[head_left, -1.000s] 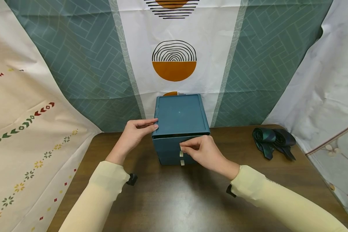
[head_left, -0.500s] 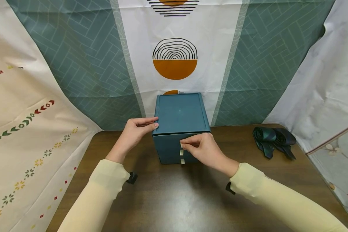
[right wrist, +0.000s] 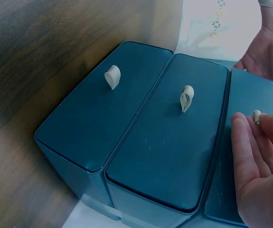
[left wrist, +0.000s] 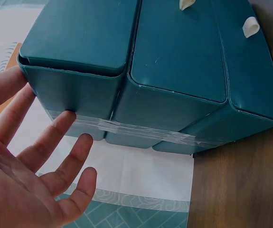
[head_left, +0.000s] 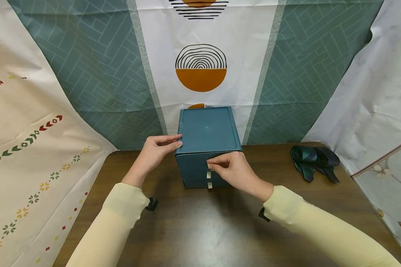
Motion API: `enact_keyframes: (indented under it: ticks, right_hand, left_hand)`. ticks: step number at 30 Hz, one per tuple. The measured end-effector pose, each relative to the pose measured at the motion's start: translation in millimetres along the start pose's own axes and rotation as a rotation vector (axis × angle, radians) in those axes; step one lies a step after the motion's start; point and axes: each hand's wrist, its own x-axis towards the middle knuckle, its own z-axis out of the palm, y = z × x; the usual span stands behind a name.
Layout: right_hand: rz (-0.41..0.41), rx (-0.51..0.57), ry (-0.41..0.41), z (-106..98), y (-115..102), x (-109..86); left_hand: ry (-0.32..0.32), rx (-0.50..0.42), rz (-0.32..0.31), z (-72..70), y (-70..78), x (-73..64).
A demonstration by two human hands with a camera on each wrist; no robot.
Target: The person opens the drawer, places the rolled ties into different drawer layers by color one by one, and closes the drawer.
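A small blue-green three-drawer cabinet [head_left: 205, 129] stands against the back cloth. My right hand [head_left: 238, 172] pinches the pale loop pull [right wrist: 256, 117] of the top drawer [head_left: 191, 163] between thumb and fingers. A thin dark gap shows along that drawer's upper edge. At the cabinet's upper left edge, my left hand [head_left: 155, 154] rests its fingertips, fingers extended. In the left wrist view those fingers [left wrist: 55, 135] spread along the cabinet's side, where clear tape [left wrist: 145, 131] runs across. The middle pull [right wrist: 186, 98] and the bottom pull [right wrist: 112, 77] hang free.
Two rolled dark neckties [head_left: 312, 159] lie on the brown wooden table [head_left: 187, 233] at the right. Patterned cloths hang at the back [head_left: 113, 74] and along both sides.
The top drawer has slid inward, and the dark gap under the cabinet's top edge has narrowed. My right hand has moved slightly forward with the pull; the left hand keeps its place.
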Motion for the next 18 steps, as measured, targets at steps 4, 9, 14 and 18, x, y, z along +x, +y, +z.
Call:
enact_keyframes:
  ticks: [4, 9, 14, 18]
  right_hand:
    - [0.0, -0.007, 0.0, 0.0, -0.2, 0.4]
    - [-0.004, -0.014, 0.001, 0.6, 0.4, 0.4]
    - [0.004, -0.019, 0.009, 1.3, 0.4, 0.9]
    - [0.009, -0.026, 0.01, 1.3, 0.0, 1.6]
  left_hand:
    - [-0.004, 0.006, -0.002, -0.5, -0.1, 0.2]
    - [-0.007, 0.011, -0.005, -0.6, -0.5, -0.7]
    - [-0.006, 0.011, 0.0, -0.2, -0.5, -1.4]
    - [-0.003, 0.012, -0.002, -0.5, -0.5, -1.1]
